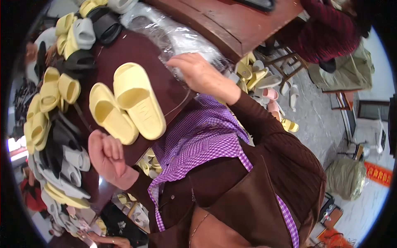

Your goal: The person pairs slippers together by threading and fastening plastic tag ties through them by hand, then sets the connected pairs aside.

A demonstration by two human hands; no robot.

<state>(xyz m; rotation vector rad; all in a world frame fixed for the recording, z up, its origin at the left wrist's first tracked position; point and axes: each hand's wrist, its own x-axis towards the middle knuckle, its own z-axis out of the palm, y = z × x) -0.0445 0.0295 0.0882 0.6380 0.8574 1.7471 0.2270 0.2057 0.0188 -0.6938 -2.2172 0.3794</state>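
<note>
Two pale yellow slide sandals (126, 105) lay side by side, touching, soles down on the dark maroon tabletop (124, 53), near the middle of the view. The left hand (108, 159) rested at the near edge of that surface, just beside the heel of the smaller-looking sandal; its fingers (117, 153) were curled loosely inward and pinched nothing. The right hand (197, 74) lay farther off to the right, palm down on a heap of clear plastic bags (182, 39), fingers slightly spread; whether it gripped the film could not be told. Both forearms wore dark brown knit sleeves (264, 124), and a purple checked apron (202, 140) showed between them. Along the left edge ran a piled row of more slides (62, 136) in yellow, grey and black. A reddish-brown wooden table (231, 20) stood at the far side. More loose slides (264, 87), yellow, grey and pink, lay on the floor to the right, near another person in a dark red top (326, 29).
</note>
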